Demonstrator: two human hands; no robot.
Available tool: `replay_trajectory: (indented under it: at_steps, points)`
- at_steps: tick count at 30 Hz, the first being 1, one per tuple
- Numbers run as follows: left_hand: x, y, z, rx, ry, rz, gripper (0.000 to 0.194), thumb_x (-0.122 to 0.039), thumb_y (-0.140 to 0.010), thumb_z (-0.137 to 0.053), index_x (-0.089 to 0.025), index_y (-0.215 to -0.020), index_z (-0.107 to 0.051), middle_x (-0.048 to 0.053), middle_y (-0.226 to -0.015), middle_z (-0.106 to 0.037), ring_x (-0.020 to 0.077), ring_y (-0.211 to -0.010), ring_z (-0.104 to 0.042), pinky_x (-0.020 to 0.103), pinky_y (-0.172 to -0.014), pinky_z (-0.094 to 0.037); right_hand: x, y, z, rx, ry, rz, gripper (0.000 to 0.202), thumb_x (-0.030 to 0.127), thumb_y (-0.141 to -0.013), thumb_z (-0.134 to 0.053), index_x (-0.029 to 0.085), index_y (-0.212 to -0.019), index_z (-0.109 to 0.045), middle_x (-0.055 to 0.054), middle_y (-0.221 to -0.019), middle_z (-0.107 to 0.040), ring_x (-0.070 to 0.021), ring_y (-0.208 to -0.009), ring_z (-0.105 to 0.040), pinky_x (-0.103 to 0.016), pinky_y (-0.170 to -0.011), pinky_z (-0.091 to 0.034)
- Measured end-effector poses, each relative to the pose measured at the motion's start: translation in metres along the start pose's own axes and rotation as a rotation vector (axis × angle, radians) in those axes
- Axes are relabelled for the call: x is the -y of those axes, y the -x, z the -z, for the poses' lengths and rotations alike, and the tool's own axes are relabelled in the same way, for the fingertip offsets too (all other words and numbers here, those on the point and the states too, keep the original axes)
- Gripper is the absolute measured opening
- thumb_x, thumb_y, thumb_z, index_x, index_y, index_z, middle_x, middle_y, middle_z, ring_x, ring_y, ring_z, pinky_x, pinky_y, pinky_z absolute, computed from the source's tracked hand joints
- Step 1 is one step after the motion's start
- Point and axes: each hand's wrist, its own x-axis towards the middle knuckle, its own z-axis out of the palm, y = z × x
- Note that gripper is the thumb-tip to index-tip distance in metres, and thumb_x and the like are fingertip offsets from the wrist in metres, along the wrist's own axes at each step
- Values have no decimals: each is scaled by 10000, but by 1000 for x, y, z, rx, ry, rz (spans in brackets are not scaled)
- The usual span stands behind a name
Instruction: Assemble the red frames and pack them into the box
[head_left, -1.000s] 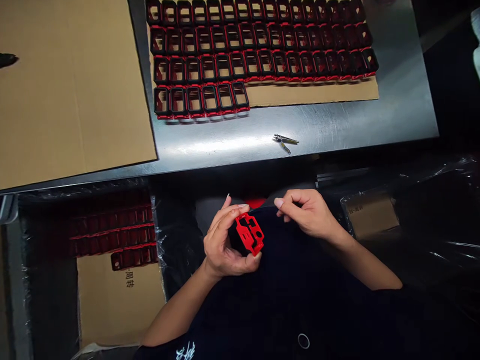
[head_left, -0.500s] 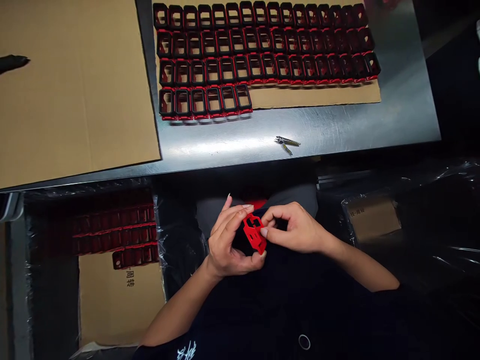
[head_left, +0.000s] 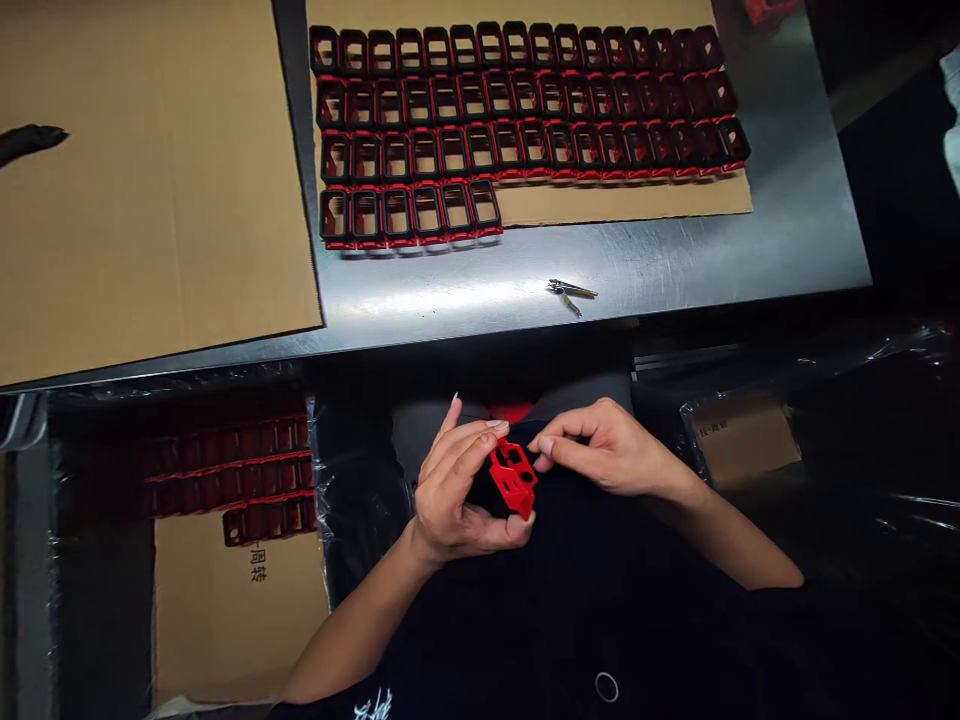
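My left hand (head_left: 457,490) grips a red plastic frame (head_left: 514,480) between its fingers on the upper end and its thumb on the lower end. The frame is tilted, and its side with cut-out openings and a round hole faces up. Just to the right of it, my right hand (head_left: 600,450) has thumb and fingertips pinched together near the frame's upper right edge. Whatever is between those fingertips is too small to make out. Both hands are above my lap, below the table's near edge.
On the metal table (head_left: 675,270), several rows of black-and-red frames (head_left: 450,150) stand on cardboard. Small pliers-like cutters (head_left: 571,294) lie near the table's front edge. A large cardboard sheet (head_left: 165,200) covers the left. A lower-left plastic-lined box holds cardboard (head_left: 225,620) and red frames (head_left: 277,520).
My right hand has drawn slightly away from the frame to the right, uncovering a round hole. The frame has turned a little in my left hand.
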Motion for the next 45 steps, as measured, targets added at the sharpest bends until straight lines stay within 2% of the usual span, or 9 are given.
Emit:
replay_trajectory:
  at_steps: [5, 11, 14, 17, 20, 25, 34, 40, 45]
  points:
    - [-1, 0, -2, 24, 34, 70, 756, -493, -764, -703, -162, -1412, -497, 131, -1088, -737, 292, -980, -729, 686, -1052, -487, -15, -4, -3, -55, -71, -83, 440, 474, -959, -592, 168, -664, -705, -44, -627, -728, -152, -600, -634, -269, -631, -468]
    - [-1, 2, -2, 56, 44, 119, 758, -519, -777, -688, -170, -1420, -489, 128, -1092, -727, 292, -992, -714, 684, -1060, -476, -22, -3, -12, 79, -185, -41, 326, 453, -943, -623, 158, -900, -755, -60, -829, -761, -176, -748, -658, -295, -731, -494]
    - [-1, 4, -3, 53, 80, 151, 761, -493, -767, -711, -166, -1418, -488, 136, -1117, -729, 294, -996, -720, 677, -1087, -456, -23, -2, -12, 144, -219, -49, 323, 459, -934, -638, 160, -958, -755, -38, -819, -732, -160, -738, -628, -285, -726, -482]
    - [0, 8, -4, 50, 183, 251, 758, -414, -772, -727, -156, -1433, -462, 183, -1231, -706, 335, -1158, -690, 651, -1126, -433, -24, -4, -13, 250, -323, -36, 373, 493, -915, -661, 143, -1017, -741, -4, -743, -684, -132, -679, -589, -270, -703, -471]
    - [0, 13, -6, 51, 319, 337, 770, -342, -780, -738, -166, -1454, -411, 224, -1349, -650, 364, -1337, -585, 621, -1151, -419, -27, -7, -18, 345, -516, -67, 463, 535, -857, -730, 125, -1072, -721, -31, -811, -722, -144, -728, -644, -288, -753, -505]
    - [1, 17, -9, 34, 432, 341, 787, -279, -781, -746, -179, -1461, -363, 248, -1410, -605, 345, -1355, -574, 612, -1189, -366, -29, -8, -30, 217, -637, -148, 494, 501, -747, -853, 141, -1062, -731, -33, -824, -745, -131, -712, -676, -281, -760, -541]
    - [6, 20, -9, 41, 357, 325, 797, -267, -783, -705, -166, -1485, -342, 245, -1378, -619, 349, -1356, -569, 613, -1157, -406, -24, -6, -33, 65, -608, -73, 482, 422, -661, -928, 176, -1026, -732, -45, -899, -761, -159, -799, -720, -290, -761, -584]
    - [9, 20, -11, 69, 318, 310, 817, -279, -798, -720, -193, -1500, -310, 226, -1344, -643, 333, -1268, -643, 637, -1165, -377, -29, -8, -33, 32, -542, -49, 462, 400, -668, -925, 189, -1038, -745, -34, -904, -739, -151, -769, -695, -250, -668, -575]
    - [14, 23, -12, 57, 308, 332, 792, -324, -812, -718, -186, -1496, -344, 210, -1313, -665, 322, -1222, -671, 605, -1148, -416, -32, -10, -32, -58, -498, 78, 360, 350, -711, -900, 231, -1020, -762, -66, -1134, -733, -191, -897, -736, -310, -766, -624]
